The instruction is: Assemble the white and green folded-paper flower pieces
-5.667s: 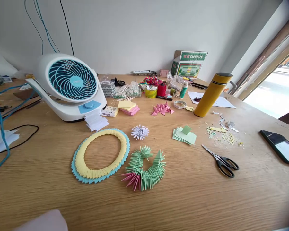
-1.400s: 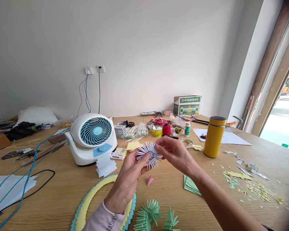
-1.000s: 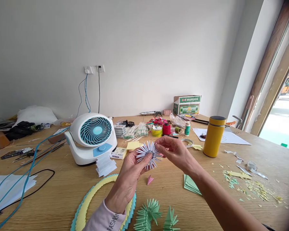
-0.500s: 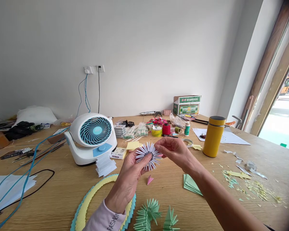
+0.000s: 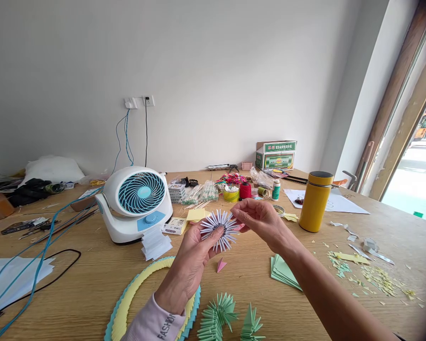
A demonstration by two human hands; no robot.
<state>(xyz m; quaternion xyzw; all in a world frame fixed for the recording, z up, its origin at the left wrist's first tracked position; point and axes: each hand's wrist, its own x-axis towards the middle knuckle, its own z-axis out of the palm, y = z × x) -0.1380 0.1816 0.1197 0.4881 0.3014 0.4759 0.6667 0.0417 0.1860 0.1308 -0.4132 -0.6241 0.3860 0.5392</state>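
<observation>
A pale lavender folded-paper wheel [image 5: 227, 235] with spiky points and a dark centre is held up over the table. My left hand [image 5: 195, 253] grips it from the left, thumb pressed near the centre. At its upper right edge, my right hand [image 5: 261, 222] is closed in a pinch; a bit of pink folded paper [image 5: 240, 227] shows under those fingers, partly hidden. One pink paper triangle [image 5: 221, 265] lies on the table below the wheel. Nearer me are green folded-paper chains [image 5: 216, 316] and a yellow and blue paper ring [image 5: 122, 303], partly covered by my left sleeve.
A white fan [image 5: 135, 203] stands at left, beside a stack of white paper slips [image 5: 156, 245]. Green paper squares [image 5: 283, 272] lie right of centre. The yellow flask [image 5: 315, 202] stands farther right, near paper scraps [image 5: 379, 279]. Thread and craft supplies crowd the back.
My right hand has shifted slightly to the right, its fingers still at the wheel's upper right edge. My left hand and the wheel have barely moved.
</observation>
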